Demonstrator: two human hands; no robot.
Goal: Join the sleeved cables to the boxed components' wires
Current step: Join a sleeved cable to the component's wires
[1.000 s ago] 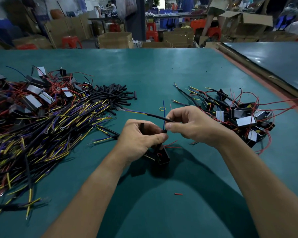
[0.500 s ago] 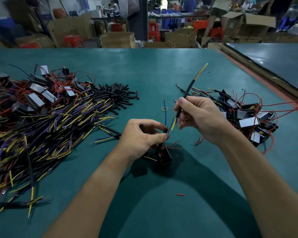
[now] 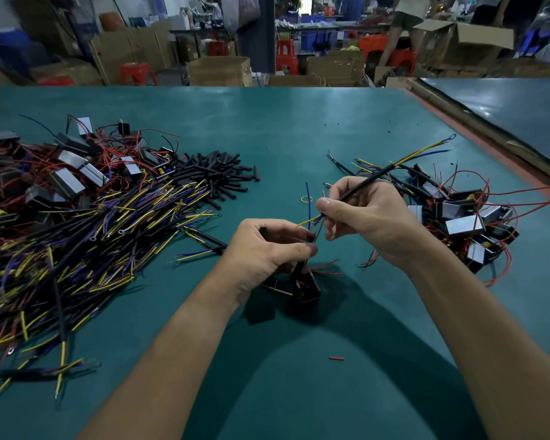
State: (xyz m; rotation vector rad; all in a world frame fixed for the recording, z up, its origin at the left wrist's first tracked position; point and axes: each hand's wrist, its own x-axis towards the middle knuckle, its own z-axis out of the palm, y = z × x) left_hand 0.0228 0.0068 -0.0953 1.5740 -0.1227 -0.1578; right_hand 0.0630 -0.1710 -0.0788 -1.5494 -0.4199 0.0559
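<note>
right hand (image 3: 365, 217) gripped sleeved cable (image 3: 359, 187); left hand (image 3: 267, 249) pinched boxed component (image 3: 305, 285) wires; large unjoined pile (image 3: 77, 233) remained at 9 o'clock.

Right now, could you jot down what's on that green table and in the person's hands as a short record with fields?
left hand: pinching wires above a black boxed component
right hand: holding a black sleeved cable, yellow and blue ends
left of table: cable pile, loose black sleeves
right of table: components with red wires
near edge: red scrap

Dim overhead light (soft shadows), edges warped.
</note>
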